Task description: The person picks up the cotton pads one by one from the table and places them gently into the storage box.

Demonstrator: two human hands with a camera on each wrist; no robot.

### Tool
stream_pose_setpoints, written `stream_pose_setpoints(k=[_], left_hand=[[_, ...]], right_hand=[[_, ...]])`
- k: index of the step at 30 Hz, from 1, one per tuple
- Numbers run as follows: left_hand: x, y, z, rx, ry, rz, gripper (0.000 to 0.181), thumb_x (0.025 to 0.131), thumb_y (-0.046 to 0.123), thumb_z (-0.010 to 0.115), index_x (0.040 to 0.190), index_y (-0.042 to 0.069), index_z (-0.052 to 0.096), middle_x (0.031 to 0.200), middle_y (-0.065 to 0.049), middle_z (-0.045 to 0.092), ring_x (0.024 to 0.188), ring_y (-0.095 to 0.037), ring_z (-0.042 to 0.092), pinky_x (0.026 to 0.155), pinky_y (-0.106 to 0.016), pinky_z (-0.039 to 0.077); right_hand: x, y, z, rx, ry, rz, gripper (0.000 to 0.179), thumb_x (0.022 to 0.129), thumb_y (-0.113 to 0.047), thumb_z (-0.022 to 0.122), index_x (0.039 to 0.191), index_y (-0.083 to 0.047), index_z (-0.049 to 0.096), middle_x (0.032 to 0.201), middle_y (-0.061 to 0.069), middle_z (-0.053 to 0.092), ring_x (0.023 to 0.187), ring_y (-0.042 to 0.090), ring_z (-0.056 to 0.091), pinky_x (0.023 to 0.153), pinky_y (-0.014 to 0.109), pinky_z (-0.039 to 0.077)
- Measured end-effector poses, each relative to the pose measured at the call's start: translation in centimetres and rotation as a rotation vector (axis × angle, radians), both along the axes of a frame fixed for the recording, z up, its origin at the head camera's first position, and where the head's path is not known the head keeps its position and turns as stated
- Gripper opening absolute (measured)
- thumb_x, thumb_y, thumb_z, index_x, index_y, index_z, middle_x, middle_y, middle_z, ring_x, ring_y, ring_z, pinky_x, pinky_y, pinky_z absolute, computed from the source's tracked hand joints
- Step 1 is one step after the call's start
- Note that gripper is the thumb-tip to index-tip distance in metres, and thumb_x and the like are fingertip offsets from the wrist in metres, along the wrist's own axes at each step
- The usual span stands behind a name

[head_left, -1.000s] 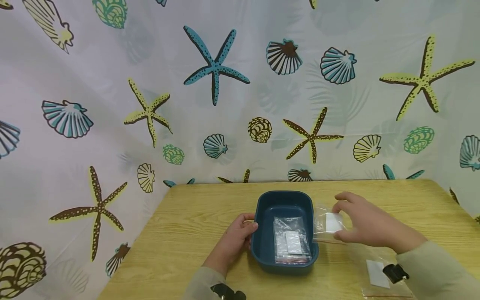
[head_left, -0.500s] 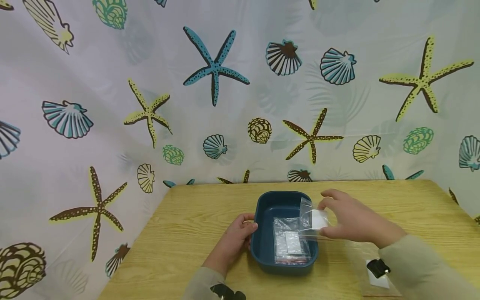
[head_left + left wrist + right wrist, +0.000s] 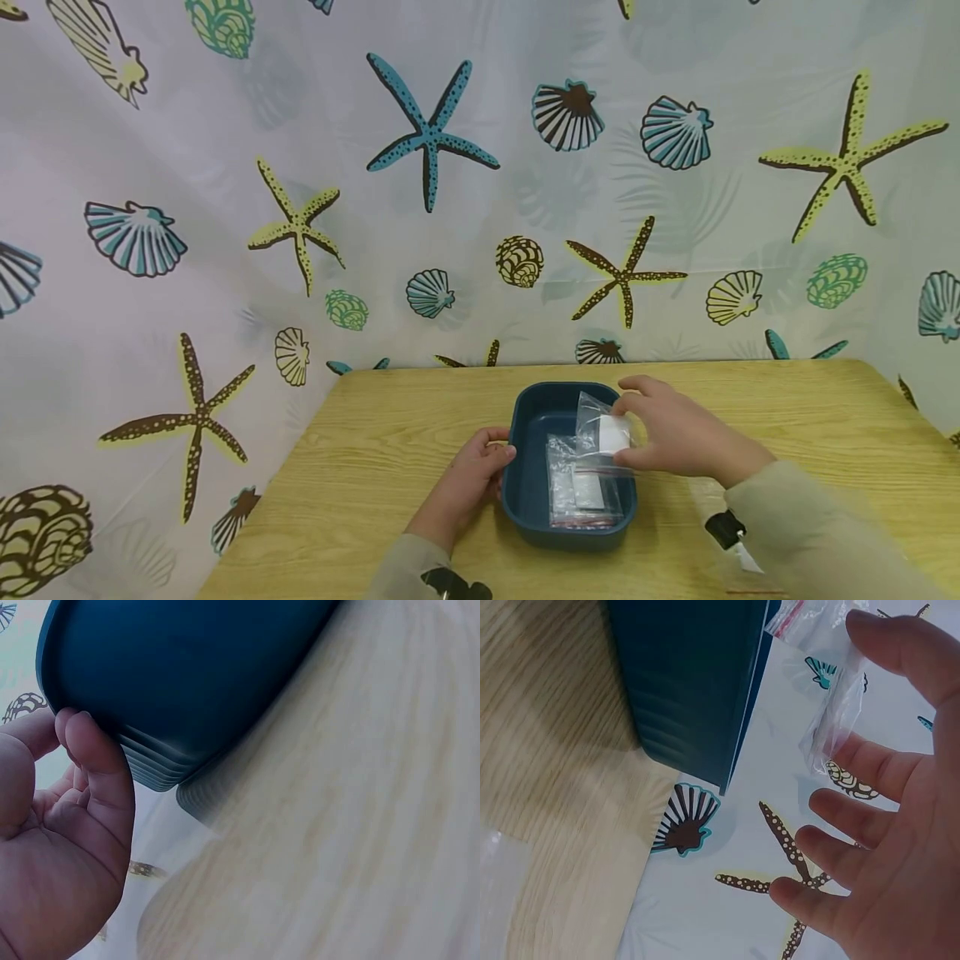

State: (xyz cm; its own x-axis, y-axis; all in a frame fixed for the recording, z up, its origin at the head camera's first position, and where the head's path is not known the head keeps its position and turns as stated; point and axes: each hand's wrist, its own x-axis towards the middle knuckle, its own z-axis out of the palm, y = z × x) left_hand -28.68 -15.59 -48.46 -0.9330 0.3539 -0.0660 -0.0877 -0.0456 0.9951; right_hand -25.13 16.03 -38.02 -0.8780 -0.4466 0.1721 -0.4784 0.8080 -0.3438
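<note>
My left hand (image 3: pixel 468 475) grips the left side of a dark blue plastic bin (image 3: pixel 570 540) on the wooden table. In the left wrist view its thumb and fingers (image 3: pixel 101 761) meet at the bin's rim. Between thumb and index finger, my right hand (image 3: pixel 675 429) pinches a clear zip-lock bag (image 3: pixel 591 429) with a white piece inside. That bag hangs over the right half of the bin; its red-striped seal shows in the right wrist view. Several similar zip-lock bags (image 3: pixel 561 496) lie inside the bin, partly covered by the held one.
Another clear bag (image 3: pixel 746 575) with a white piece lies on the table (image 3: pixel 375 450) at the front right, partly hidden by my right sleeve (image 3: pixel 802 517). A curtain (image 3: pixel 480 208) printed with shells and starfish hangs behind the table.
My right hand has carried the zip-lock bag left, from beside the bin's right rim to above its inside. My right forearm now covers more of the bag on the table. The left hand stays put.
</note>
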Motion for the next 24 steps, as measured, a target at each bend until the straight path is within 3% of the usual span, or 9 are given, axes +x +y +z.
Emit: stream_pose_setpoints(k=[15, 24], left_hand=[[0.0, 0.1, -0.2, 0.014, 0.010, -0.004, 0.040, 0.103, 0.016, 0.059, 0.136, 0.000, 0.043, 0.081, -0.002, 0.056, 0.060, -0.012, 0.049, 0.054, -0.025, 0.045], [0.1, 0.0, 0.2, -0.008, 0.007, 0.003, 0.040, 0.104, 0.017, 0.058, 0.137, 0.001, 0.044, 0.084, -0.003, 0.058, 0.062, -0.013, 0.049, 0.056, -0.026, 0.044]], right_hand=[[-0.8, -1.7, -0.5, 0.044, -0.024, -0.009, 0.050, 0.080, -0.043, 0.084, 0.119, -0.016, 0.069, 0.154, 0.018, 0.040, 0.137, 0.042, 0.042, 0.106, 0.057, 0.040], [-0.9, -1.7, -0.7, 0.061, -0.044, 0.001, 0.063, 0.080, -0.049, 0.083, 0.130, -0.015, 0.065, 0.157, 0.017, 0.036, 0.140, 0.041, 0.038, 0.107, 0.059, 0.038]])
